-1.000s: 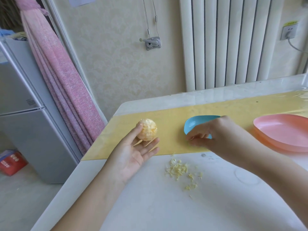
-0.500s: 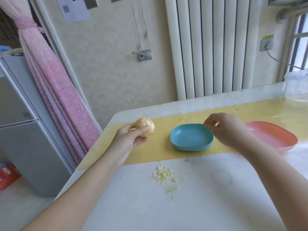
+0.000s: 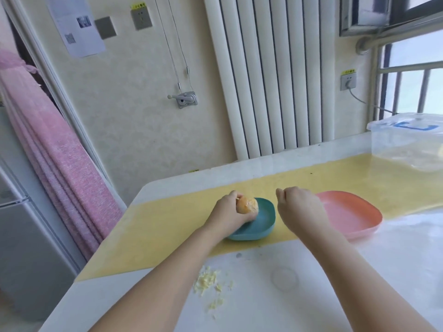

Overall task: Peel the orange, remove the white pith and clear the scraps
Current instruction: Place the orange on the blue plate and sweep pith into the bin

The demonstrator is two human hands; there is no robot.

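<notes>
Daylight pours in from the window (image 3: 414, 87) at upper right, pale railings showing beyond the glass. Next to it, a tall white radiator (image 3: 271, 80) runs down the cream textured wall (image 3: 134, 140). Between the two sits the lower socket (image 3: 348, 80), cable plugged in. Up at left: a printed sheet (image 3: 76, 27), a grey plate (image 3: 105, 27), the upper socket (image 3: 142, 19). Two thin wires drop to a metal crank fitting (image 3: 184, 99). Far left, a pink curtain (image 3: 60, 168) hangs beside a grey cabinet (image 3: 21, 236). The white table (image 3: 299, 295) carries a yellow mat (image 3: 167, 233).
</notes>
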